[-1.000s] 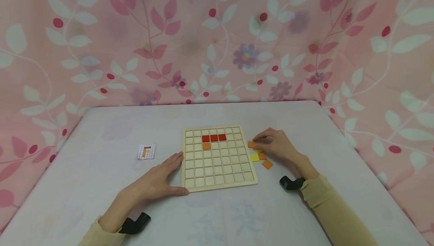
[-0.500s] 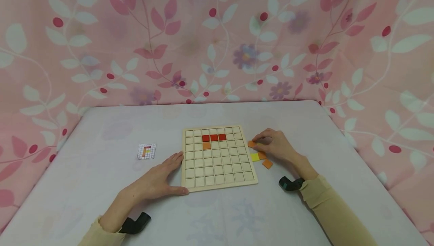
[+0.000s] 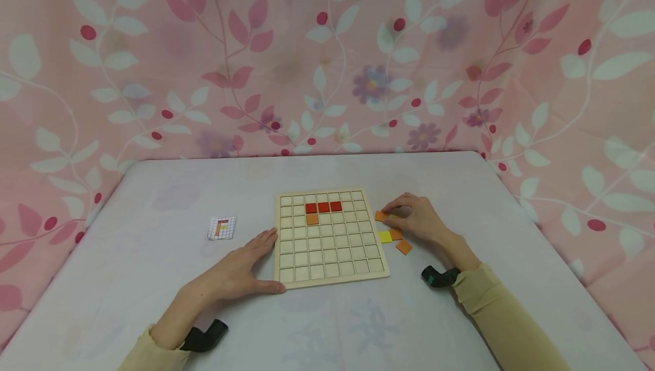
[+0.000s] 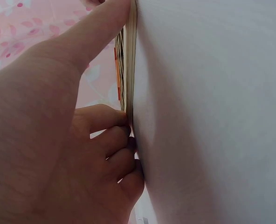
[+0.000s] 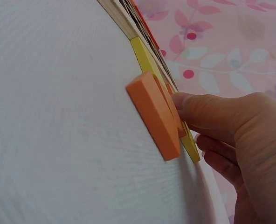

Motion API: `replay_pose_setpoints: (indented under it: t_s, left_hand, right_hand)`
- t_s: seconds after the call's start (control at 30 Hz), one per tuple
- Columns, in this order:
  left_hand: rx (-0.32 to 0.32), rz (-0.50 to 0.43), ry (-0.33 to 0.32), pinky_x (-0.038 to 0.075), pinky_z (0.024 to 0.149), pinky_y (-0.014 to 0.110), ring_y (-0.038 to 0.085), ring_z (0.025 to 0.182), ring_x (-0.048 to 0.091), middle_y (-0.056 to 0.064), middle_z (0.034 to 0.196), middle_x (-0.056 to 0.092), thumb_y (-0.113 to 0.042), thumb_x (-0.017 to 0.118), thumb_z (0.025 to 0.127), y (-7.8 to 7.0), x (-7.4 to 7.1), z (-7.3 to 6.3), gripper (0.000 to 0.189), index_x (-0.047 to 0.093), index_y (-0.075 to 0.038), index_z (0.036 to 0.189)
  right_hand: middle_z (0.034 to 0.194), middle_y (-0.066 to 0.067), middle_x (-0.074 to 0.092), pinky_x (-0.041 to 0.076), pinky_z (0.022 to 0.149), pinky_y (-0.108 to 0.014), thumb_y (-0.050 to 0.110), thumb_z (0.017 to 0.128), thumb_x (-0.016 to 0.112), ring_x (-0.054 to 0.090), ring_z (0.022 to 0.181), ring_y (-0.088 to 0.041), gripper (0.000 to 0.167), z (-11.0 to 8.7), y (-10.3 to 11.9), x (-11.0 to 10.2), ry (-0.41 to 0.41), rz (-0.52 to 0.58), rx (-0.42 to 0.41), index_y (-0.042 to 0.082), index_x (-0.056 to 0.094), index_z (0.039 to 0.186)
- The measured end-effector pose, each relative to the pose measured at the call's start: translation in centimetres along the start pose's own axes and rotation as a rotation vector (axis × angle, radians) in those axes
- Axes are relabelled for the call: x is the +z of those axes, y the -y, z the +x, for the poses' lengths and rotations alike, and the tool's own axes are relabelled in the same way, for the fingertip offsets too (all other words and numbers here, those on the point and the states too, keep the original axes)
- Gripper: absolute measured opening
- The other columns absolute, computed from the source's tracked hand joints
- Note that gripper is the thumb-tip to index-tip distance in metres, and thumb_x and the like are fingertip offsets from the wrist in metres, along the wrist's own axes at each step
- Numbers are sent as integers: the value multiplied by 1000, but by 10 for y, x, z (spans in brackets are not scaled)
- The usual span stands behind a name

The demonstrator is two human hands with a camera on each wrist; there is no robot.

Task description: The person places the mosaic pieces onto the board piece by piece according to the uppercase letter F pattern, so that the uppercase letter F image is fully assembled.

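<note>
A pale wooden grid board (image 3: 330,240) lies mid-table, with red tiles (image 3: 323,207) in a row and an orange tile (image 3: 312,219) below the leftmost. Along the board's left edge my left hand (image 3: 232,271) rests, thumb spread to the near corner, fingertips on the side. Right of the board, my right hand (image 3: 422,219) pinches at a yellow tile (image 5: 191,146), mostly hidden by the fingers. Beside these fingers lie an orange tile (image 3: 380,216), another yellow tile (image 3: 385,237) and more orange tiles (image 3: 404,246).
A small card (image 3: 222,228) printed with a coloured grid pattern lies left of the board. A white cloth covers the table (image 3: 338,331), and a pink floral curtain (image 3: 286,64) hangs behind it. Black cameras (image 3: 204,337) are strapped to both wrists.
The yellow tile under my right fingers has shifted slightly away from me and now shows between thumb and fingers. My left hand and the board stay put.
</note>
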State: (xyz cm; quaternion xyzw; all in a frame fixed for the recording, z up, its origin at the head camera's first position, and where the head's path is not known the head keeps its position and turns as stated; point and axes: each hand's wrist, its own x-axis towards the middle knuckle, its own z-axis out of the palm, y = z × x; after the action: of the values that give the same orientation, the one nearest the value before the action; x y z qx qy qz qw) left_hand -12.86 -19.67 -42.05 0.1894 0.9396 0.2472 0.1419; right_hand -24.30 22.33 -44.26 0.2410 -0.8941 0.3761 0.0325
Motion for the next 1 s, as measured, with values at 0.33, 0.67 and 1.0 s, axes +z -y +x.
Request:
replay_pose_setpoints:
  t_s: [0.33, 0.67, 1.0]
  left_hand:
    - [-2, 0, 1, 24, 120, 57, 32, 154, 17, 5, 167, 20, -69, 75, 73, 0, 0, 0, 117, 26, -6, 158]
    - [4, -7, -3, 25, 119, 58, 32, 154, 17, 6, 167, 20, -69, 75, 73, 0, 0, 0, 117, 25, -7, 158]
    - [-4, -20, -1, 24, 119, 59, 32, 154, 17, 6, 167, 19, -69, 75, 73, 0, 0, 0, 117, 25, -7, 159]
  right_hand:
    - [100, -2, 70, 48, 96, -50, 20, 82, 83, 64, 105, -24, 22, 0, -2, 0, -14, -8, -45, 12, 78, 103]
    - [100, 0, 70, 48, 97, -50, 18, 82, 83, 64, 106, -24, 20, -1, -3, 2, -21, -15, -21, 13, 79, 101]
    - [101, -2, 70, 44, 97, -48, 28, 82, 84, 61, 104, -23, 19, 2, 8, -3, -44, 39, 53, 21, 78, 100]
